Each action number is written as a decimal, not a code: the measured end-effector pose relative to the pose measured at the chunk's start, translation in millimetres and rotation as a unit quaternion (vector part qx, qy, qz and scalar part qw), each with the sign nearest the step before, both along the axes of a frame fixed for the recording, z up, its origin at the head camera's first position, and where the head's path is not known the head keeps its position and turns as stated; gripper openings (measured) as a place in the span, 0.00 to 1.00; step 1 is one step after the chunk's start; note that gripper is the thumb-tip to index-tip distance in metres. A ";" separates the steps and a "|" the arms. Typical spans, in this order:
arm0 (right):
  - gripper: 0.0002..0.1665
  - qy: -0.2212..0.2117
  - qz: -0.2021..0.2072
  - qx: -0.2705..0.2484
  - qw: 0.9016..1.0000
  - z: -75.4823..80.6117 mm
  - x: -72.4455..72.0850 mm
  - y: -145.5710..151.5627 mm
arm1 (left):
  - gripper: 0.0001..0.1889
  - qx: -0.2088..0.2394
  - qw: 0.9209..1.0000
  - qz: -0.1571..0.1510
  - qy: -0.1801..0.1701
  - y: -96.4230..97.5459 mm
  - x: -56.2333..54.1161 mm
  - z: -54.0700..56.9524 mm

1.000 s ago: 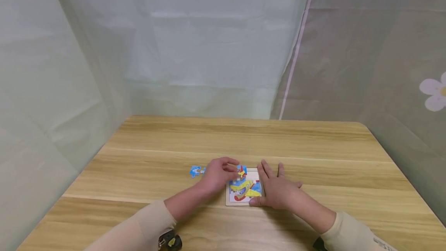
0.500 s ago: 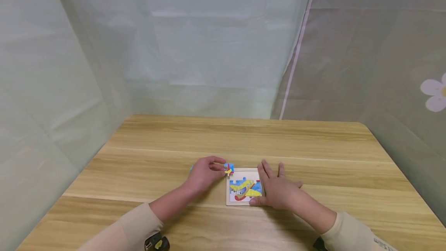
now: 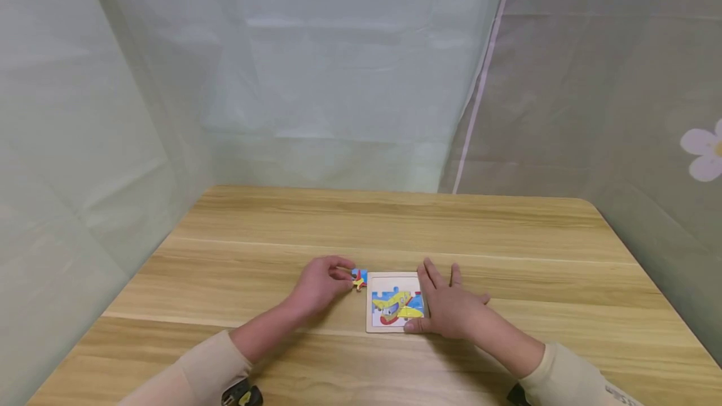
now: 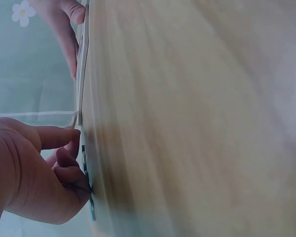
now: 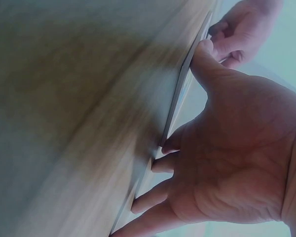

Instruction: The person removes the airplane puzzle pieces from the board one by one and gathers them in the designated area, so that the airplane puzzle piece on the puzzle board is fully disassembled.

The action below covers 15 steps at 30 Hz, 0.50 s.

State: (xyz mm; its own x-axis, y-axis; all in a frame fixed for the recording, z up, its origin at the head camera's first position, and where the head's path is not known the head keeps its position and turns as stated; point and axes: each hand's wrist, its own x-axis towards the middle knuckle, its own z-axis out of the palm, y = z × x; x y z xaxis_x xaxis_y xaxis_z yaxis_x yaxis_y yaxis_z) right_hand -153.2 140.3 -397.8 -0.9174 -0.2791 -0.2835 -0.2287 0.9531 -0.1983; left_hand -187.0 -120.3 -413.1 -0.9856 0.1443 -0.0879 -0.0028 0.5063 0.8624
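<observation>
Blue, red and yellow mark the puzzle piece [image 3: 359, 279] that I see pinched in the grip of the left hand [image 3: 319, 284], just beside the far left corner of the pale frame [image 3: 369, 315]. Joined airplane pieces [image 3: 397, 306] fill the frame's near part. The right hand [image 3: 451, 309] spreads its fingers along the right edge. Thin pieces [image 4: 92, 210] lie by the left hand on the surface [image 3: 316, 356] (my left wrist view shows them edge-on).
</observation>
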 end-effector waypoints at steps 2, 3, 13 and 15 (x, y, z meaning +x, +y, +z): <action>0.71 0.001 0.001 0.001 1.000 -0.1 0.1 -0.1 | 0.14 -0.005 1.000 -0.002 0.002 -1.4 0.4 0.0; 0.71 0.001 0.001 0.000 1.000 0.0 0.2 -0.1 | 0.14 -0.008 1.000 -0.004 0.005 -2.2 0.6 0.3; 0.71 -0.002 0.000 0.001 1.000 0.4 0.7 -0.4 | 0.14 -0.041 0.998 -0.014 0.035 -1.9 -1.1 -0.4; 0.71 -0.004 0.000 0.002 1.000 0.3 1.1 -0.2 | 0.15 -0.047 0.998 -0.012 0.039 -1.8 -1.3 -0.1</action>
